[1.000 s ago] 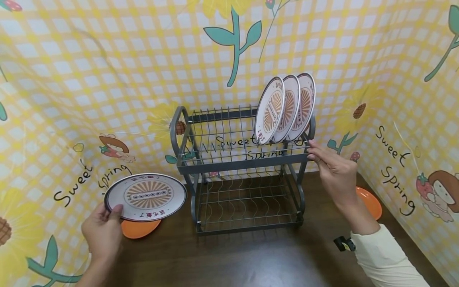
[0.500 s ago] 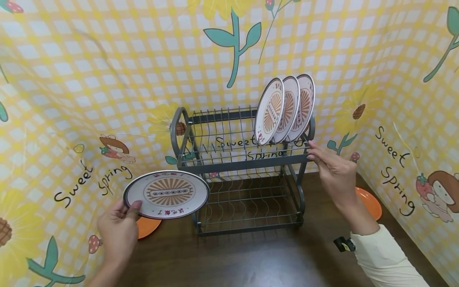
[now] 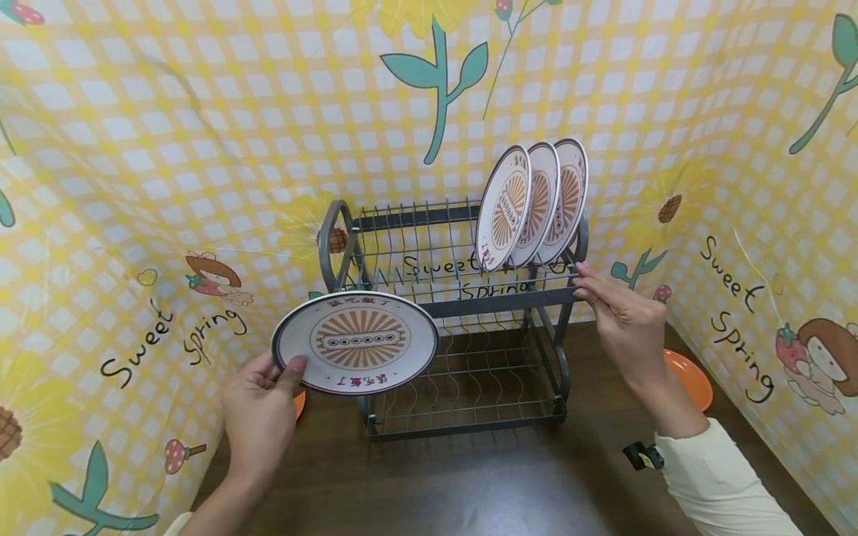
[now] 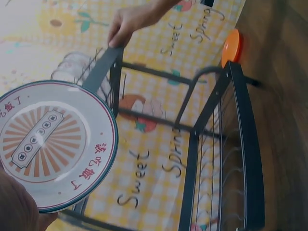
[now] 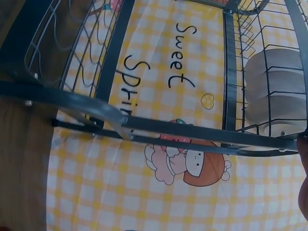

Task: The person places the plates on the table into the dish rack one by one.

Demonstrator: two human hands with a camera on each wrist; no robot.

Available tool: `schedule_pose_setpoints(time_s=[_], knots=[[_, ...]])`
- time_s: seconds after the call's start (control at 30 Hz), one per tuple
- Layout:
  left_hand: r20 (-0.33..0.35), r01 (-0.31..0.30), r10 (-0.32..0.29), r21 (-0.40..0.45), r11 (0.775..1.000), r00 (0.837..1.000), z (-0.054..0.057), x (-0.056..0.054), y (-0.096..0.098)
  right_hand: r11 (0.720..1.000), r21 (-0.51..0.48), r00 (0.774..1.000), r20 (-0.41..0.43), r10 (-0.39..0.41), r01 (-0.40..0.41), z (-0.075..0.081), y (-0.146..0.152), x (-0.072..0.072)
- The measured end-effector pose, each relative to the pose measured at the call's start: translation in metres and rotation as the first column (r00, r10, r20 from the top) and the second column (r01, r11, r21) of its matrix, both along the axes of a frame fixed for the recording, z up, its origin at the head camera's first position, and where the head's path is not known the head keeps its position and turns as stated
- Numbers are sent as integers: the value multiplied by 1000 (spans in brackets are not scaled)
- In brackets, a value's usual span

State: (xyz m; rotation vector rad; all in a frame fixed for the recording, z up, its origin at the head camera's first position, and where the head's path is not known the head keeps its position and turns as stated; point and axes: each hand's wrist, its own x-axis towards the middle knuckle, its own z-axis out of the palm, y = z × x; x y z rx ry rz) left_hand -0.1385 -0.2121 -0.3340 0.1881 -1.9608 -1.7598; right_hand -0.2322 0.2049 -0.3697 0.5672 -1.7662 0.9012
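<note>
My left hand (image 3: pixel 261 413) pinches the left edge of a round white plate (image 3: pixel 362 339), thumb on its face. The plate bears an orange sunburst and red characters, and is tilted toward me. It overlaps the front left corner of a grey two-tier dish rack (image 3: pixel 496 304) in the head view. My right hand (image 3: pixel 623 320) grips the rack's upper front right corner between fingertips and thumb; only its edge shows in the right wrist view. Three matching plates (image 3: pixel 503 212) stand on edge at the upper tier's right end, their backs (image 5: pixel 274 110) showing in the right wrist view.
An orange dish (image 3: pixel 690 380) lies on the brown table (image 3: pixel 469 484) right of the rack. Another orange dish (image 3: pixel 299 404) is mostly hidden behind my left hand and plate. Yellow checked cloth (image 3: pixel 234 149) encloses the back and sides. The lower tier (image 3: pixel 469 387) has wavy wires.
My left hand has carried the plate right and slightly up, from beside the rack to overlapping its front left. The right hand stays at the rack's corner.
</note>
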Motion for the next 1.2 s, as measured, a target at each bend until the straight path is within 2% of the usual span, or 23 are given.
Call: schedule_pose_setpoints(time_s=[0.07, 0.23, 0.43, 0.73, 0.87, 1.0, 1.07, 1.13, 1.2], knots=[[1, 15, -15, -9, 1000, 1000, 2, -1, 7, 1000, 0, 1000, 13, -2, 2, 1, 1, 1], [14, 35, -34, -94, 995, 999, 7, -2, 20, 1000, 13, 999, 37, -7, 6, 4, 2, 2], [29, 55, -52, -140, 989, 998, 12, -5, 34, 999, 39, 998, 58, -15, 13, 6, 2, 4], [25, 98, -96, -120, 988, 995, 14, -13, 52, 999, 39, 997, 75, -23, 20, 7, 2, 6], [46, 137, -134, -78, 987, 990, 16, -14, 57, 999, 38, 997, 68, -31, 29, 7, 1, 5], [62, 150, -146, -68, 986, 987, 17, -14, 59, 997, 49, 996, 62, -59, 56, 9, -2, 7], [64, 150, -145, -78, 986, 987, 17, -13, 61, 993, 43, 993, 47, -108, 106, 12, -7, 11], [61, 158, -154, -72, 985, 986, 18, -12, 62, 988, -3, 988, 33, -153, 153, 18, -13, 19], [57, 168, -165, -62, 984, 985, 18, -12, 64, 985, -48, 985, 37, -167, 169, 27, -21, 30]])
